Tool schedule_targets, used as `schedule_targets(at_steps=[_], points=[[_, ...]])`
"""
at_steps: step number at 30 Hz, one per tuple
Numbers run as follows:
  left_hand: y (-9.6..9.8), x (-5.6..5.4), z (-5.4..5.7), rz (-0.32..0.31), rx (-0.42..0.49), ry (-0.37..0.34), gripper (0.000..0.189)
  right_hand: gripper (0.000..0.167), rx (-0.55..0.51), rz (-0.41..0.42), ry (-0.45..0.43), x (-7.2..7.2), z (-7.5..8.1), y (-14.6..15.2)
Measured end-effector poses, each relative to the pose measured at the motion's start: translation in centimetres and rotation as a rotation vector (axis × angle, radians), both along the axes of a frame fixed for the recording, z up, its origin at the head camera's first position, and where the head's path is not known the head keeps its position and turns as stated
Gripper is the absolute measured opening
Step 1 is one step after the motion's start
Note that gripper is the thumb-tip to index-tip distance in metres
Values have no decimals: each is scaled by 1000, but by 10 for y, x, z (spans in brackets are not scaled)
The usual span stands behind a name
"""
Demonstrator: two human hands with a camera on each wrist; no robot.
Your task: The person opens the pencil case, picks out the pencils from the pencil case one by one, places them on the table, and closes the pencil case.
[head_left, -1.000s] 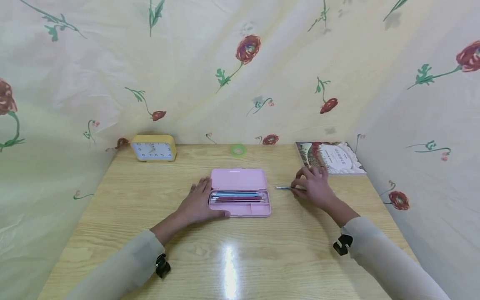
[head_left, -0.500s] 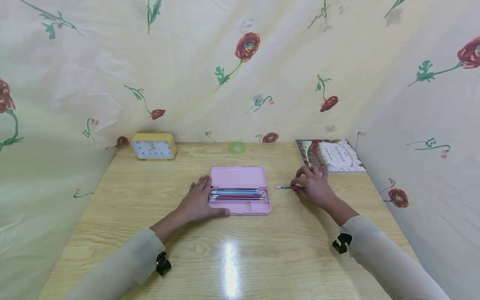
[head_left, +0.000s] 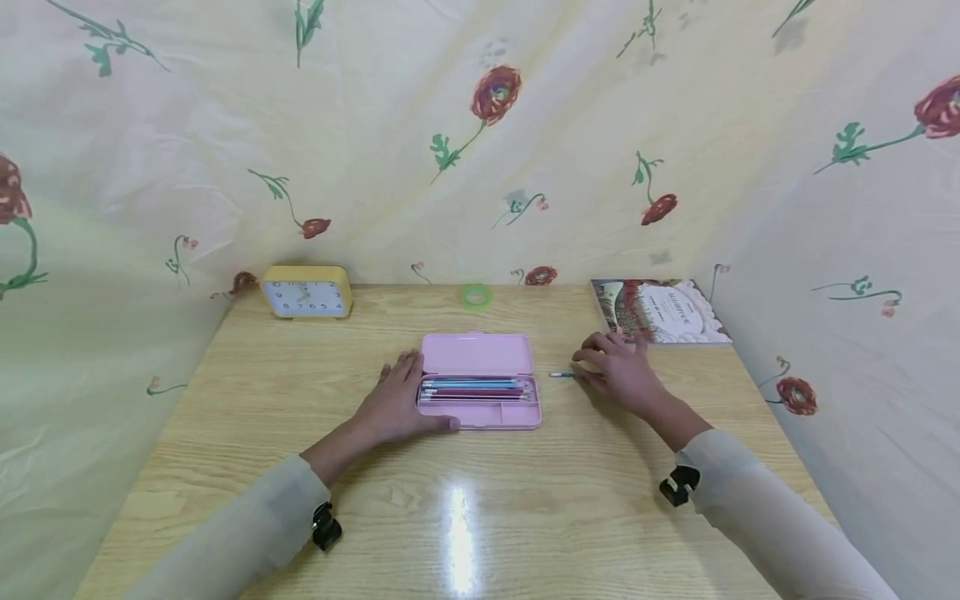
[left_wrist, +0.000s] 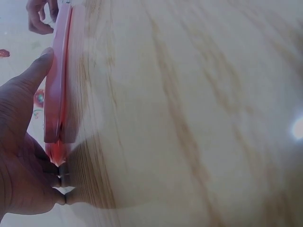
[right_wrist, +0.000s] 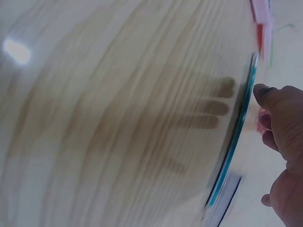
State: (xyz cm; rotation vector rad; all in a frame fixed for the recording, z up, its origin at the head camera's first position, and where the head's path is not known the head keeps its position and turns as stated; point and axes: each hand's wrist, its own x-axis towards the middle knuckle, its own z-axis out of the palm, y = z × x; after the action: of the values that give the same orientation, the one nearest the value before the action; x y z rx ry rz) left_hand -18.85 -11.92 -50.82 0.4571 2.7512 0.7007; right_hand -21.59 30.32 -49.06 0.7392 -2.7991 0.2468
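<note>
An open pink pencil case (head_left: 477, 356) lies on the table, its lid folded back, with several blue and dark red pencils (head_left: 472, 389) in its long compartment. My left hand (head_left: 393, 404) rests at its left end, fingers fairly straight along the side and thumb along the front edge. Right of the case, a teal pencil (right_wrist: 238, 127) lies on the table, its eraser end toward the case. Over it hovers my right hand (head_left: 618, 372), fingers loosely bent; in the right wrist view a small gap shows between fingertips and pencil. In the head view the hand covers most of the pencil.
A yellow alarm clock (head_left: 307, 293) stands at the back left. Green tape (head_left: 476, 306) lies at the back middle, and a printed booklet (head_left: 678, 317) at the back right, just behind the right hand. Flowered cloth (head_left: 375, 125) hangs behind the table (head_left: 375, 533).
My right hand has shifted slightly left along the teal pencil, which stays about where it was. The left hand and pencil case have not moved.
</note>
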Motion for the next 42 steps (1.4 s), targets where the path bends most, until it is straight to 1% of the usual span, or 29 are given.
schedule_targets(at_steps=[3,8,12,15,20,24,28,35,42], points=[[0,0,1,5,8,-1,150,21,-11,44,16,-1,4,-16],[1,0,1,6,12,-6,150,21,-11,103,-8,-2,8,-45],[0,0,0,8,20,-5,150,19,6,144,-41,1,11,-66],[0,0,0,9,26,-2,151,18,6,182,-65,6,15,-80],[1,-1,1,5,16,-3,152,21,15,256,-37,16,16,-96],[1,-1,2,4,12,-3,151,20,35,296,-4,17,11,-101],[1,-1,1,4,16,-2,151,15,44,305,-12,17,10,-103],[1,-2,1,1,38,4,151,11,7,277,-101,19,14,-104],[0,-1,-2,5,28,-6,152,10,-6,252,-156,20,14,-105]])
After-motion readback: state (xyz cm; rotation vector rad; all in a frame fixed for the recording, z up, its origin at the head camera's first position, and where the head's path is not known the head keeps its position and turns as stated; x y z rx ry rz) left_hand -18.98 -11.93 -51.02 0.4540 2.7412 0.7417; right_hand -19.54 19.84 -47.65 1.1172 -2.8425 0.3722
